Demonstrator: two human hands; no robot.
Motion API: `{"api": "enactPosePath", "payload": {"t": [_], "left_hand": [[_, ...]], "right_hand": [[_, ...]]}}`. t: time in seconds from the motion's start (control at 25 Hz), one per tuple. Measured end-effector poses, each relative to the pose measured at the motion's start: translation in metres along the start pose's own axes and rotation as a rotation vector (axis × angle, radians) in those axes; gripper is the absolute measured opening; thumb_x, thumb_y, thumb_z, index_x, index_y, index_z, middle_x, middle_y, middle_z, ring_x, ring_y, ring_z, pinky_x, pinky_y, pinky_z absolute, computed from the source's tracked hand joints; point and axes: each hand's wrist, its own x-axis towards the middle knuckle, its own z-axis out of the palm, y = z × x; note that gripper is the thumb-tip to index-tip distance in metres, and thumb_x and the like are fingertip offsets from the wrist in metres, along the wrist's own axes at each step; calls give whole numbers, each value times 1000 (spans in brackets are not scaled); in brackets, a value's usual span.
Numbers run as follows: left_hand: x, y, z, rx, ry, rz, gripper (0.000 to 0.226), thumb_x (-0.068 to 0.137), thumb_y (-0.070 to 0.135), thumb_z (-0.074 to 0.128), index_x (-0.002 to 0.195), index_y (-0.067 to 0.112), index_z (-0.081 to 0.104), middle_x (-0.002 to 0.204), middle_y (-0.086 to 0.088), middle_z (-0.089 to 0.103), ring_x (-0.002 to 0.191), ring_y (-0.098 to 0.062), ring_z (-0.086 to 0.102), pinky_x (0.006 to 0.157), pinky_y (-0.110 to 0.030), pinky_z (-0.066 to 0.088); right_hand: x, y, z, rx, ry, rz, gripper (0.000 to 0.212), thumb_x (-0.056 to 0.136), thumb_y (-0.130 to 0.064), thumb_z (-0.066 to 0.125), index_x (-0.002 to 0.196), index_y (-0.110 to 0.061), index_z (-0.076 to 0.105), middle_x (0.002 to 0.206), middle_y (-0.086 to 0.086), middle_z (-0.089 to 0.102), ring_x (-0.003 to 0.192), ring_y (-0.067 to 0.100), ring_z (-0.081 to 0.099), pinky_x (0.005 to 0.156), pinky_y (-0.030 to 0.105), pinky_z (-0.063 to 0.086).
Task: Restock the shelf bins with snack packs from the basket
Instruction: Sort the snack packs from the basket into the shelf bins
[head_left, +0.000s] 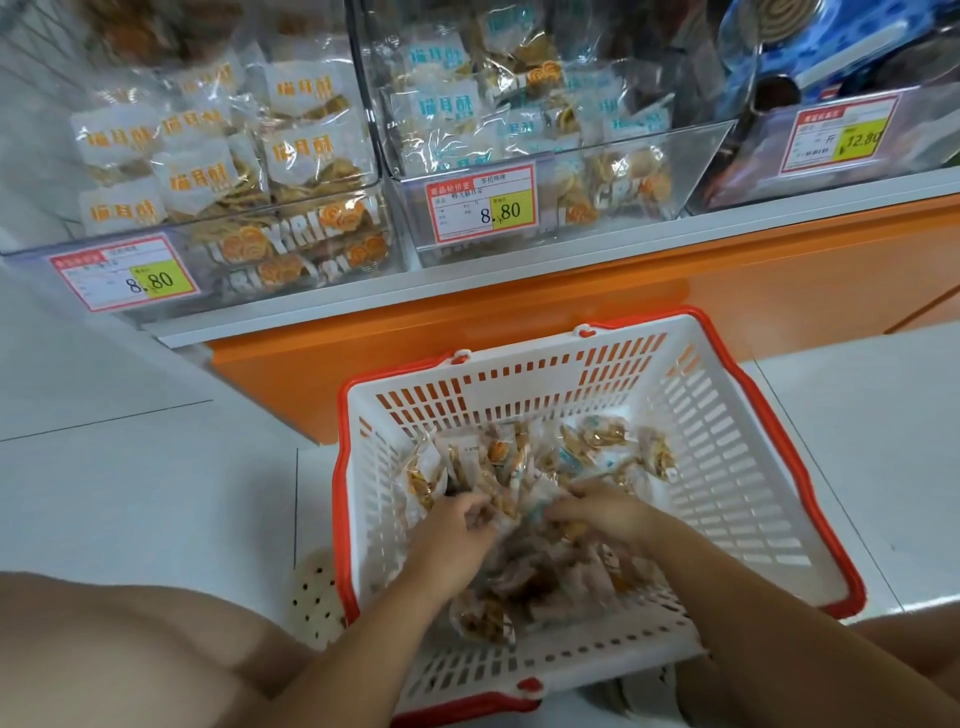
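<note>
At lower centre, the left hand and right hand are curling around snack packs in the basket, best gathering one label colour per handful for the shelf bins above.

The basket is open on top, leaving the way down to the snack packs free; its slotted walls and red rim block sideways reach. The left hand and right hand crowd the pile's middle. Above, the left bin and middle bin are open-topped but heaped with packs, with a clear wall between them.
</note>
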Motion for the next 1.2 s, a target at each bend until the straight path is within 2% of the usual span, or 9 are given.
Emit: {"api": "enactPosePath", "payload": {"t": [0.08,0.2,0.28,0.4,0.48,0.56,0.72,0.96,1.2], "left_hand": [[2,9,1,-155,-13,-78,55,91,51,59,140,30,47,136,11,52,116,-8,51,96,-27,43],[4,16,2,-463,-83,-165,78,63,74,72,131,38,56,131,9,59,116,-18,59,100,-43,49],[3,22,2,-675,-149,-140,64,65,60,78,121,33,65,117,3,70,109,-22,66,96,-43,52],[-1,32,0,-885,-218,-95,39,82,31,71,118,17,69,110,-8,73,105,-26,67,91,-41,55],[-6,38,-2,-928,-231,-67,27,84,30,70,107,18,75,110,-11,73,105,-29,66,98,-47,50],[-10,42,-6,-934,-211,-52,22,86,31,70,104,21,76,110,-12,73,109,-31,66,103,-52,46],[-14,43,-11,-927,-142,-33,24,83,35,73,103,22,76,109,-9,73,107,-30,66,100,-53,48],[-22,51,-16,-945,-77,-76,21,89,32,68,105,19,73,103,-5,75,99,-24,71,92,-46,55],[-25,57,-18,-897,-36,-50,20,90,33,66,105,21,73,101,-3,76,99,-23,71,91,-46,56]], "right_hand": [[-20,-10,-5,309,-29,-30,38,82,-33,76,113,-12,69,111,5,72,102,20,69,87,38,57],[-43,-24,-6,593,-107,-103,39,88,-27,67,120,-6,65,119,11,69,113,27,65,96,43,51],[-53,-33,-4,637,-136,-155,40,89,-26,64,122,-4,64,121,14,68,114,29,64,99,45,50],[-61,-42,-2,656,-145,-230,30,90,-20,61,112,-3,68,108,13,72,90,21,71,71,30,57],[-63,-44,-1,656,-130,-275,24,90,-16,59,108,-3,69,102,12,73,83,18,71,64,27,57],[-62,-47,1,628,-124,-314,25,87,-17,62,107,-5,71,103,13,72,84,19,70,68,30,58],[-60,-47,9,567,-110,-303,20,78,-18,69,95,-11,78,99,10,72,85,16,68,68,29,57],[-62,-52,17,683,-140,-241,34,95,-24,55,117,-1,66,117,17,69,98,23,70,71,29,58],[-65,-55,13,667,-113,-233,40,94,-29,55,125,-4,62,125,17,65,117,29,61,84,38,58]]}}
